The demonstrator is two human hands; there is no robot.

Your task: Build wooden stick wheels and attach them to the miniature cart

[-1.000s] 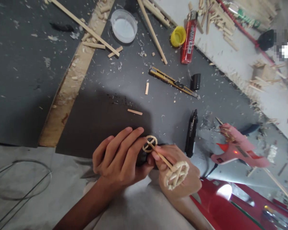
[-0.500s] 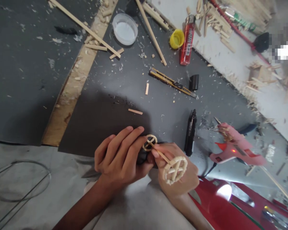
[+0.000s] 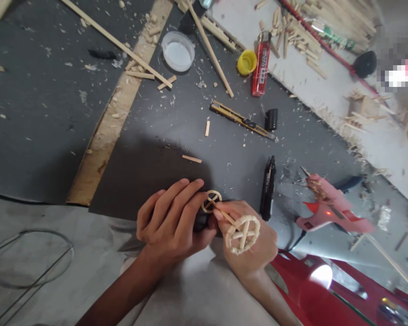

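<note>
Leftmost, a loop of thin dark wire [image 3: 71, 251] lies low beside the dark grey work surface [image 3: 238, 158]. Above and to its right, a long, thin, pale wooden stick [image 3: 115, 44] slants across a bare wooden strip [image 3: 105, 127] strewn with shavings. Next comes the left hand [image 3: 173, 215], back upward and fingers bent; its index fingertip meets the left edge of a small, pale wooden wheel with crossed spokes [image 3: 211, 200], but whether it grips the rim cannot be told, since its thumb side is partly hidden. Well above this hand sits a shallow, round, clear plastic lid [image 3: 178, 52].

From the small wheel a thin wooden rod [image 3: 228, 218] runs down to the right, pinched between thumb and index finger of the right hand [image 3: 250, 260]. At the rod's other end is a larger, cream-coloured wooden wheel with a knobbly rim [image 3: 245, 234], in front of the back of that hand. Further up lie a yellow-and-black craft knife [image 3: 241, 118], a round yellow plastic cap [image 3: 246, 62] and, just beside that cap, a translucent red lighter [image 3: 261, 63]. A thick black marker [image 3: 268, 188] rests near the right hand, and beyond it a pink glue gun [image 3: 342, 206] shows a glowing red light.
</note>
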